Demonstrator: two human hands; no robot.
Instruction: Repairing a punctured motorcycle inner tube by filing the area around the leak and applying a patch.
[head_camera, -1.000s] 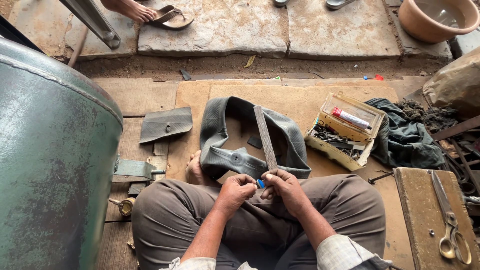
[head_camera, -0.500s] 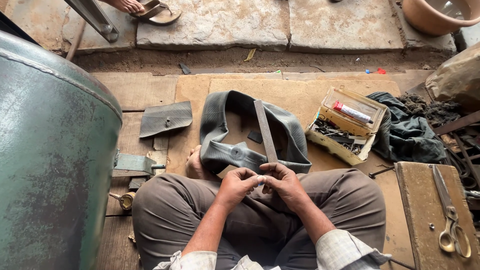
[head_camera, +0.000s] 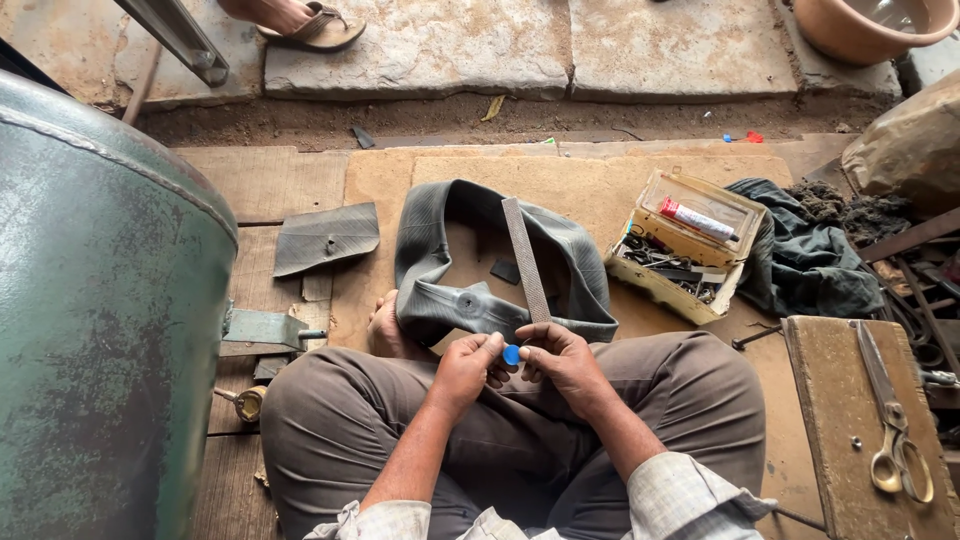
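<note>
I sit cross-legged on a wooden floor. My left hand (head_camera: 466, 368) and my right hand (head_camera: 561, 362) meet over my lap, pinching a small blue round piece (head_camera: 511, 354) between their fingertips. A long flat metal file (head_camera: 526, 258) rises from my right hand's fingers and leans over a folded dark rubber inner tube (head_camera: 480, 300) with a valve patch, lying just beyond my knees. My bare foot (head_camera: 383, 328) rests against the tube's left edge.
A big green metal drum (head_camera: 100, 300) fills the left. A rubber scrap (head_camera: 325, 238) lies left of the tube. An open box (head_camera: 686, 246) with a tube of glue and small tools sits right, near dark cloth (head_camera: 810, 260). Scissors (head_camera: 890, 420) lie on a wooden block. Another person's sandalled foot (head_camera: 300, 20) is at the top.
The blue piece shows between my fingertips again after being covered half a second ago. My hands stay together over my lap; the file stays leaning on the tube.
</note>
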